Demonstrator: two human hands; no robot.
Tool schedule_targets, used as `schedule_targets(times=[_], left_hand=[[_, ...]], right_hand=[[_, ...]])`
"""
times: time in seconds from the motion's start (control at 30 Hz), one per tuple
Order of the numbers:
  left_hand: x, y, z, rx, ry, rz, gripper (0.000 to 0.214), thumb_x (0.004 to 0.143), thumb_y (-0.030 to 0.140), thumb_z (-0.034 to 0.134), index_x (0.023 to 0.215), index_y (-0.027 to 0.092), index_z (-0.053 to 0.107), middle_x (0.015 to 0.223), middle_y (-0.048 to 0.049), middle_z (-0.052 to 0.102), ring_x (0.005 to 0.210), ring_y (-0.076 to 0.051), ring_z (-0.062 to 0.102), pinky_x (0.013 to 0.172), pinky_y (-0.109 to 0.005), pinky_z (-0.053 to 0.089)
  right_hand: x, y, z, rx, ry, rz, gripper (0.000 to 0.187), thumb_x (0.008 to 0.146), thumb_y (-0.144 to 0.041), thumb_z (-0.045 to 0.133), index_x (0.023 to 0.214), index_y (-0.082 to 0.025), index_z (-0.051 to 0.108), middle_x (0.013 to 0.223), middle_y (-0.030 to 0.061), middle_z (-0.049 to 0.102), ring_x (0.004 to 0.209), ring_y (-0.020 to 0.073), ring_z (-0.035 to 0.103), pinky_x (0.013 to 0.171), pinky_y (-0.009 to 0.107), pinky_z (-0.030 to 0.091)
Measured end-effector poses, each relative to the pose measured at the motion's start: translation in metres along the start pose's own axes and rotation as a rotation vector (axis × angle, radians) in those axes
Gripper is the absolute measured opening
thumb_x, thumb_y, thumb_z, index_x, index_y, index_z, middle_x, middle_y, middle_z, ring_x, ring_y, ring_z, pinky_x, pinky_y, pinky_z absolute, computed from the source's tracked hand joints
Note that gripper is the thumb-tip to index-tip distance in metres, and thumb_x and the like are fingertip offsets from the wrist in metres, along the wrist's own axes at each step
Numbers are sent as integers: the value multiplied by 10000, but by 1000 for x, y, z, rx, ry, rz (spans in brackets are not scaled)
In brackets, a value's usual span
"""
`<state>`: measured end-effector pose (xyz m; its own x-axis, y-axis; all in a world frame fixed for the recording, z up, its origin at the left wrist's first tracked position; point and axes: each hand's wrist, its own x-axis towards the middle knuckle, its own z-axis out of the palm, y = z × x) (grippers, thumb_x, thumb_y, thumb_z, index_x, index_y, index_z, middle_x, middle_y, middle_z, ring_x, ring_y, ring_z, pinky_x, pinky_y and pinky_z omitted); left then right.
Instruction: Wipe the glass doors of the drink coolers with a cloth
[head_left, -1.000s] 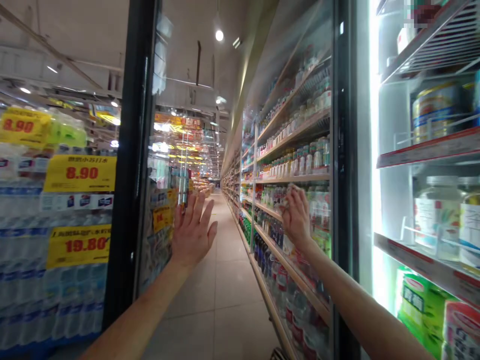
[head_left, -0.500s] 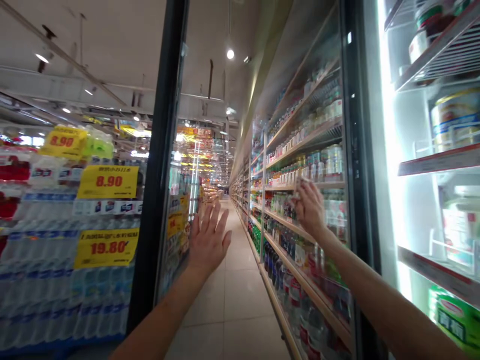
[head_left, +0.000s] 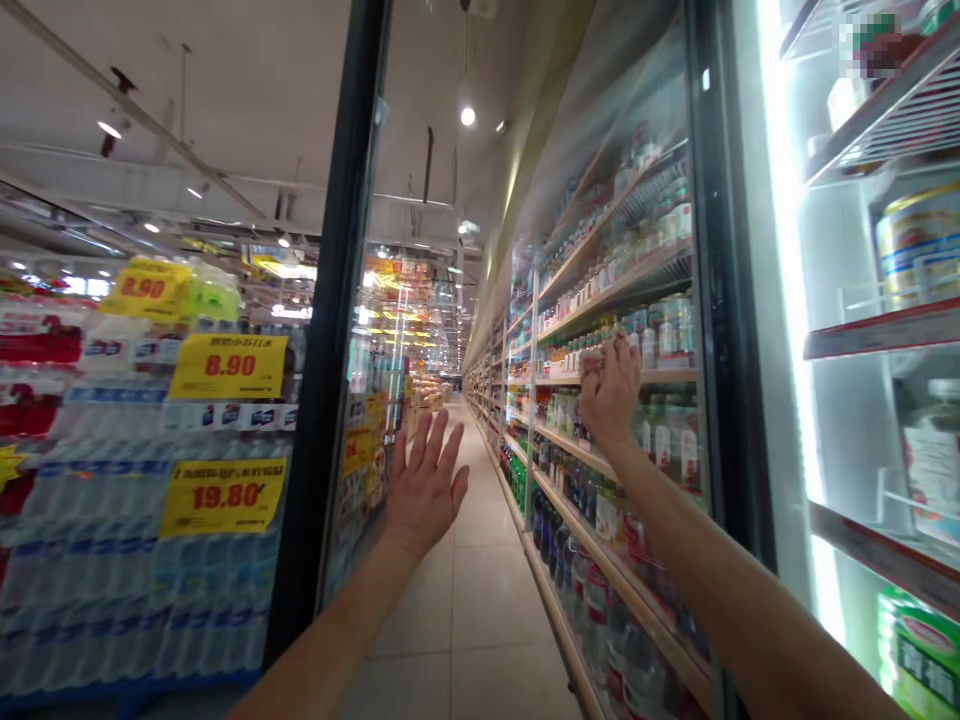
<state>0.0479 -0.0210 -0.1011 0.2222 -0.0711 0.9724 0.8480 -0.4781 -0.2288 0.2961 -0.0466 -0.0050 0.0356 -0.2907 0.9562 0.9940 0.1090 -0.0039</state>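
Note:
A glass cooler door with a black frame stands in front of me. Against its pane, left of centre, my left hand is spread with its fingers apart, holding nothing. My right hand is closed on a crumpled pale cloth and presses it to the pane on the right. Part of the cloth is hidden behind my fingers. Shelves of bottles show in the glass behind that hand; whether they are reflected or seen through it I cannot tell for sure.
To the right, lit cooler shelves hold a can, a bottle and a green pack. At the left, stacked packs of water bottles carry yellow price signs.
My right hand has shifted slightly left and up on the glass with the cloth. My left hand stays spread on the pane. The whole view has moved a little.

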Motion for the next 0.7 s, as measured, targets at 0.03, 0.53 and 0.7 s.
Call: schedule_targets(times=[0.03,0.53,0.7], left_hand=[[0,0,0,-7,1,-2,473,877,360,433,1308,167,452,1420,-100,369,1366,-232,238,1133,-430,82],[-2,-6,-3,-16,36,29,495,859,377,462,1316,190,434,1410,-88,398,1355,-230,267,1130,-417,107],[9,-24,-12,33,42,39,524,857,366,464,1329,144,407,1413,-124,388,1359,-236,258,1095,-384,213]], right_hand=[[-1,-6,0,15,-19,-55,452,858,-234,359,1277,-110,475,1344,152,460,1344,279,277,1063,518,291],[6,-34,7,136,-255,-572,416,847,-179,400,1251,-164,498,1322,98,503,1345,225,286,1074,453,308],[17,-33,15,47,-12,-137,430,855,-213,382,1262,-120,485,1351,154,455,1344,283,267,1050,536,302]])
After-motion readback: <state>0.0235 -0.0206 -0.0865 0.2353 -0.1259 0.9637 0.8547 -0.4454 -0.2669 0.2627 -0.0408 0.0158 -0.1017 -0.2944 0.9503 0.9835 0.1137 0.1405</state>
